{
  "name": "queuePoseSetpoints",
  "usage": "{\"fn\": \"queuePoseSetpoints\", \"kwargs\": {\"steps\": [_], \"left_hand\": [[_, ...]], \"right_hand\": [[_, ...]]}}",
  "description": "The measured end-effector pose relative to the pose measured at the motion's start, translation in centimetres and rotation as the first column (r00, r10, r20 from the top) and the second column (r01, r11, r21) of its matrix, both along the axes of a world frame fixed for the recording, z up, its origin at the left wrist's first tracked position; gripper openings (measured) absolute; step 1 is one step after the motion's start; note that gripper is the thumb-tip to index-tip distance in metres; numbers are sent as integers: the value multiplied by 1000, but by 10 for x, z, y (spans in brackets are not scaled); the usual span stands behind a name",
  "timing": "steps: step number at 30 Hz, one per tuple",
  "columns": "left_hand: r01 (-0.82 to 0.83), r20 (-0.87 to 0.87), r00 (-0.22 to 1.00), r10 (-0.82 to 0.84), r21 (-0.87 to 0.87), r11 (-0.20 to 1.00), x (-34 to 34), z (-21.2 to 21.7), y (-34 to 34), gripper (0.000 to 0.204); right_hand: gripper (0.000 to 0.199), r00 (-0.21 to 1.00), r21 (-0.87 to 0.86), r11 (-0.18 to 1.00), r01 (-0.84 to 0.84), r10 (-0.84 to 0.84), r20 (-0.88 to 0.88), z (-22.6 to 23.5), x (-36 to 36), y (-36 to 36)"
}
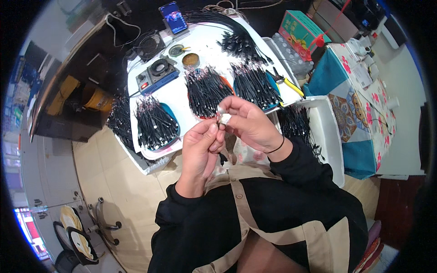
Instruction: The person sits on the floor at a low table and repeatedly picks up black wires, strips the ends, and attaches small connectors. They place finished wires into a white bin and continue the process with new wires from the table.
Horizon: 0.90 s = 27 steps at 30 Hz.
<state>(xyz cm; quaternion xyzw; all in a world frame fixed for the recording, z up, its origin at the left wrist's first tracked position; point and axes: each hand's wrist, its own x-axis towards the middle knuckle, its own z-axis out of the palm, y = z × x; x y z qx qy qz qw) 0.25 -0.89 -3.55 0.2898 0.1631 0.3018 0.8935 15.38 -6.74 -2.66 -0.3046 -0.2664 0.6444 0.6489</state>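
Observation:
My left hand (200, 148) is closed, its thumb and fingertips pinching what looks like a thin black cable (223, 159), with a short black end hanging below the fingers. My right hand (255, 123) meets it at the fingertips, thumb and forefinger closed on the cable's upper end, which they mostly hide. White wraps (225, 118) cover the tips of some right fingers. Just beyond both hands lies a bundle of short black cables (207, 93) on a red tray. A second bundle (255, 84) rests on a blue tray, right of it.
Another cable bundle (156, 125) lies at the table's left. Farther back are a box with a red switch (144, 85), a tin of brown stuff (190, 59) and a lit phone (173, 18). Yellow-handled pliers (292, 87) lie right, above a white foam box (334, 136).

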Motion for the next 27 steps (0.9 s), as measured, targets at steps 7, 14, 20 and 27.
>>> {"fn": "queuePoseSetpoints", "kwargs": {"steps": [7,14,20,27], "left_hand": [[9,-317,935,160,472,881,7,-8,-4,17],[34,-331,902,279,697,716,18,-19,3,15],[-40,-242,956,165,451,892,35,-26,15,15],[-70,-273,942,193,403,912,42,-31,11,15]], "right_hand": [[16,984,-28,998,-56,60,168,-8,28,-8],[19,864,34,991,127,-127,488,-32,67,-12],[17,-136,152,764,627,-84,987,-61,149,9],[19,-174,114,746,656,3,985,-75,144,20]]}}
